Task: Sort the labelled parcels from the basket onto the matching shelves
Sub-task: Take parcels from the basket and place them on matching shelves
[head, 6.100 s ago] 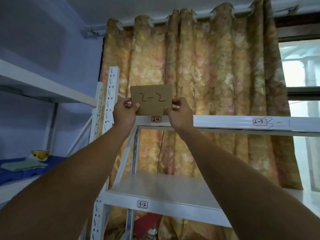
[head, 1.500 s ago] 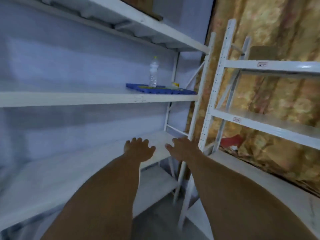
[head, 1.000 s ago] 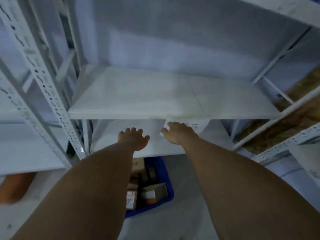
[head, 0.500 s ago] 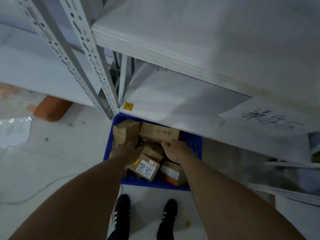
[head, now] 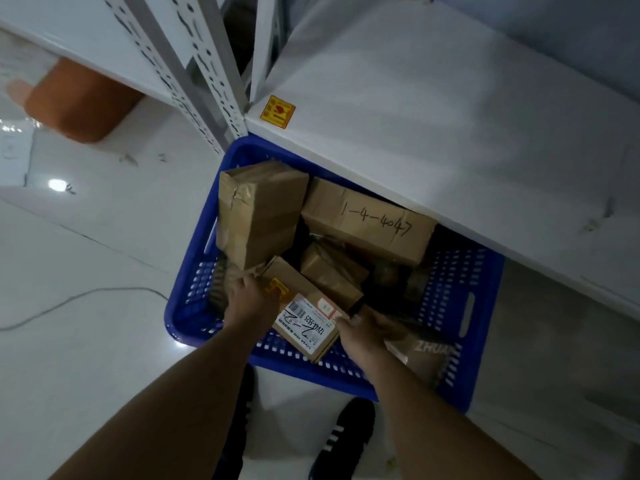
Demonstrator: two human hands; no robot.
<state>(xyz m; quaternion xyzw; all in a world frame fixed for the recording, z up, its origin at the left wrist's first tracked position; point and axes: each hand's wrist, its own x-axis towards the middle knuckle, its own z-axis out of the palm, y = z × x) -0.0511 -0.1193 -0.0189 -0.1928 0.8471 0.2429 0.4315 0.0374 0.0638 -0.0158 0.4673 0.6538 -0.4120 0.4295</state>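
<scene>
Down on the floor, half tucked under the lowest shelf [head: 433, 109], sits the blue basket [head: 450, 306] of parcels, so the person stoops over it to reach in. Both hands frame 1 small box [head: 306, 323] at the near edge: the left hand [head: 251, 304] lies against its left side, the right hand [head: 363, 332] against its right end, fingers curled onto the cardboard. Whether the grip has closed I cannot tell. I judge this pairing suits lifting it clear of its neighbours. That box is brown card with a white printed label, barcode and a handwritten mark. Behind it lie a tall taped box [head: 259, 213] and a long box [head: 367, 223] marked 1-4-4047.
</scene>
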